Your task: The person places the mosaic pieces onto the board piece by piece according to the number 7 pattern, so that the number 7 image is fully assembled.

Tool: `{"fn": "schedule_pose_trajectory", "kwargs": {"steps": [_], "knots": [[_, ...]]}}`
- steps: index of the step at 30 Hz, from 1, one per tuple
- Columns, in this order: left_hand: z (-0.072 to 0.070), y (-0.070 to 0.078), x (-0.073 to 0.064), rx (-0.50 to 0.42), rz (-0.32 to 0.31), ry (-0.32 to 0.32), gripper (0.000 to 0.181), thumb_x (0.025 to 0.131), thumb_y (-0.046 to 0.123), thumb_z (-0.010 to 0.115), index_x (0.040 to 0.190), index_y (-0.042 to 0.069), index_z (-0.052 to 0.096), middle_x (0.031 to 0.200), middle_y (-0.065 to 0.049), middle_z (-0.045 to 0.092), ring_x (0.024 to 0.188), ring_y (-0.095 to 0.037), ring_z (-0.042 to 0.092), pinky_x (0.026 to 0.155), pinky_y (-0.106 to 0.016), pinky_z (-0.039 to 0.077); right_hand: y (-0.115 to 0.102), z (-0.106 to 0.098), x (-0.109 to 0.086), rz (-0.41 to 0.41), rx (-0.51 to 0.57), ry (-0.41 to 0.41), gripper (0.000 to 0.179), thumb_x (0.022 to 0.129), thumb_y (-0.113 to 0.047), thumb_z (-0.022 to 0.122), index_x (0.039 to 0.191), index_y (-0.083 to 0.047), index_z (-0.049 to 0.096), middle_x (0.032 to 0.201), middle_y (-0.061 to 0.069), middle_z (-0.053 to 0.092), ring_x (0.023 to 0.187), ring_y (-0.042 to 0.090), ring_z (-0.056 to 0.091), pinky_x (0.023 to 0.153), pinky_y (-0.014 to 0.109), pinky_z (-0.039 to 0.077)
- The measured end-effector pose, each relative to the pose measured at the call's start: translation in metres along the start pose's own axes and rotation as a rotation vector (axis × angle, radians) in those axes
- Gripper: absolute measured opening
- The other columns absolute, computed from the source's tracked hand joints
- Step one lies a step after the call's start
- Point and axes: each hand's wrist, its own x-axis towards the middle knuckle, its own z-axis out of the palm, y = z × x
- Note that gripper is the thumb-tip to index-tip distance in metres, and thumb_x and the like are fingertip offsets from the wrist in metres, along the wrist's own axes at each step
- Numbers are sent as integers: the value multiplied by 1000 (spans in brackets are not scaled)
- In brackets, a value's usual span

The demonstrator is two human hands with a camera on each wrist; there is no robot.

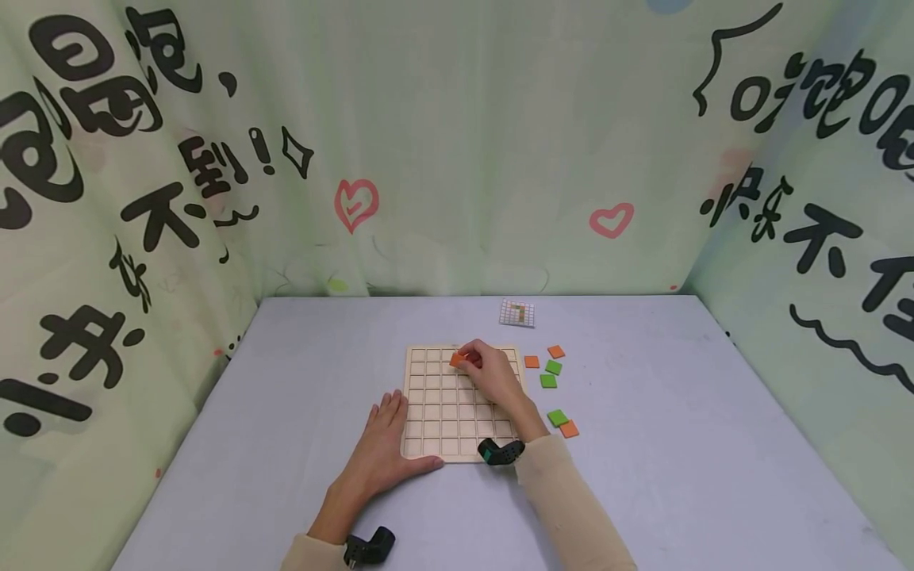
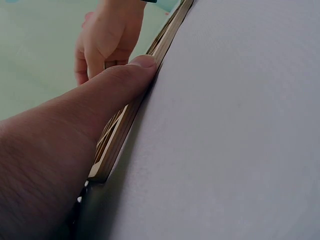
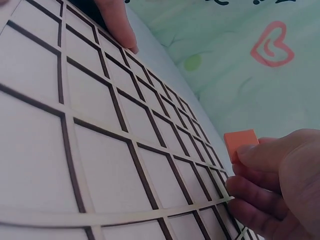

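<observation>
- nearest, a black wrist camera (image 1: 371, 547) sits by the left beige cuff.
- the left hand (image 1: 385, 448) lies relaxed and straight-fingered, fingers along the left edge of the wooden grid board (image 1: 432, 412), thumb on its near edge.
- right of the board on the white table (image 1: 664, 476), a green tile (image 1: 557, 418) touches an orange tile (image 1: 570, 429).
- the right hand (image 1: 493, 377) pinches an orange square tile (image 1: 456, 360) between thumb and fingers over the board's far rows; it seems just above the grid, though the gap is hard to judge.
- near the board's far right corner lie two green tiles (image 1: 548, 381) and two orange tiles (image 1: 531, 362).
- beyond stands or lies a small gridded card (image 1: 517, 313).
- farthest, a pale green curtain (image 1: 464, 159) carries black lettering.
</observation>
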Motion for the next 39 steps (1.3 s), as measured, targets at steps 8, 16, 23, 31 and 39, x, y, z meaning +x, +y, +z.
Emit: {"fn": "schedule_pose_trajectory", "kwargs": {"steps": [8,16,23,31,39], "knots": [[0,0,0,10,-1,-5,123,71,74,73,155,-5,29,164,-23,25,155,-37,18,128,-51,17,2,7,3,-8,7,-8,17,97,-18,66,113,-11,68,94,4,69,83,15,62,75,31,54],[0,1,0,12,-7,-11,123,72,74,72,155,-5,29,164,-22,24,155,-37,18,128,-51,16,2,12,4,-21,-9,-5,16,97,-17,66,112,-11,69,92,5,70,81,15,61,73,32,52],[0,0,0,7,0,-10,122,72,73,72,155,-5,28,164,-23,24,156,-36,18,128,-51,16,4,15,4,-29,-21,-3,15,97,-17,66,111,-12,69,90,4,69,78,14,60,70,30,51],[-2,2,-1,10,-6,-9,122,73,73,73,154,-6,28,164,-23,24,155,-37,18,128,-52,17,4,17,4,-37,-17,8,16,98,-16,65,112,-11,70,93,5,69,80,16,60,72,32,52],[-2,1,-1,16,-9,-19,123,73,74,72,155,-6,28,165,-23,23,156,-37,17,128,-52,16,3,16,4,-32,-45,6,16,98,-16,65,113,-11,70,91,4,68,77,14,57,69,29,49]]}}
